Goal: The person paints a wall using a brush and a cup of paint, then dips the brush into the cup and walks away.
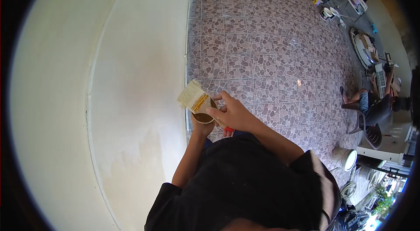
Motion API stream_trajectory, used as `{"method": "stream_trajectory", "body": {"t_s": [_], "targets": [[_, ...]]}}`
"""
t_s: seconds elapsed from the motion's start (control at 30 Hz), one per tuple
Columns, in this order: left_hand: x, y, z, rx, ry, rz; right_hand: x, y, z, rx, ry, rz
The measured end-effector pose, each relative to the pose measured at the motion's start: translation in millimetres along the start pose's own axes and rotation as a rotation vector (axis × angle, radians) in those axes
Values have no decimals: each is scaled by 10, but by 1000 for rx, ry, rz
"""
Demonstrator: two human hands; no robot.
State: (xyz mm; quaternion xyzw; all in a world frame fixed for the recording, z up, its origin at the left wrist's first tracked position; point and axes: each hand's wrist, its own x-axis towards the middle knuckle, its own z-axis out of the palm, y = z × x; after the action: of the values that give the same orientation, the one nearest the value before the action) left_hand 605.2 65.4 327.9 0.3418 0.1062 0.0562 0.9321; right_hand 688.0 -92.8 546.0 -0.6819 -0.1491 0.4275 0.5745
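Note:
A wide paintbrush (193, 96) with pale bristles and a yellow-stained ferrule lies across the mouth of a small round container (203, 122). Brown liquid shows inside the container. My right hand (233, 112) grips the brush by its handle, the bristles pointing up and left toward the wall. From below and the left, my left hand (202, 127) holds the container; its fingers are partly hidden behind it. Close on the left stands a cream-coloured wall (135, 99) with darker, damp-looking patches.
Stone-patterned tiles (262, 25) cover the floor. At right, a person (378, 107) sits on a dark plastic chair (372, 134). A white bucket (344, 159) stands nearer me, beside a coiled hose (348, 190). Small paint pails (327, 13) sit far back.

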Motion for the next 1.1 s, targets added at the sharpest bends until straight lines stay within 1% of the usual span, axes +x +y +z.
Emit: {"method": "stream_trajectory", "body": {"t_s": [0.03,0.1,0.17,0.2,0.23,0.3,0.33,0.37,0.43,0.47,0.5,0.57,0.6,0.63,0.7,0.77,0.83,0.87,0.9,0.97,1.1], "targets": [[45,-41,55,-177,-15,-84,-17,13,-104,7,14,1],[113,-113,222,-165,-31,-93,-28,30,-279,-3,-8,-1],[128,-175,432,672,-38,176,-23,81,-408,-26,7,-6],[185,-245,366,480,-36,127,-13,105,-466,-56,14,-11],[220,-319,304,478,-51,126,-11,128,-510,-57,28,-16],[333,-321,333,241,-101,-38,13,135,-578,-91,57,-42],[321,-274,392,566,-117,90,18,117,-598,-43,50,-9],[358,-266,391,566,-139,99,26,105,-604,-50,67,-23],[484,-224,364,29,4,-192,91,91,-613,-128,136,-82],[546,-246,346,140,-20,-97,155,130,-615,-135,162,-66],[595,-173,392,143,-52,-90,149,36,-606,-144,188,-86],[705,29,513,-263,75,-383,130,-224,-584,-9,154,58],[804,148,589,-223,22,-441,245,-113,-550,-126,269,-72],[862,256,656,-225,-11,-418,335,-32,-555,-152,280,-100],[888,455,717,-214,85,-435,452,-71,-536,-164,299,-154],[971,532,512,-196,61,-436,529,-185,-491,-152,276,-158],[1026,665,456,-211,37,-453,580,-364,-417,108,161,-67],[1046,711,408,-217,4,-435,665,-376,-377,116,159,-78],[1065,748,366,-217,5,-431,723,-399,-340,115,155,-80],[1074,788,343,-153,14,-359,783,-461,-268,127,161,-65],[1111,928,357,-206,53,-348,943,-519,-178,155,140,-62]]}}
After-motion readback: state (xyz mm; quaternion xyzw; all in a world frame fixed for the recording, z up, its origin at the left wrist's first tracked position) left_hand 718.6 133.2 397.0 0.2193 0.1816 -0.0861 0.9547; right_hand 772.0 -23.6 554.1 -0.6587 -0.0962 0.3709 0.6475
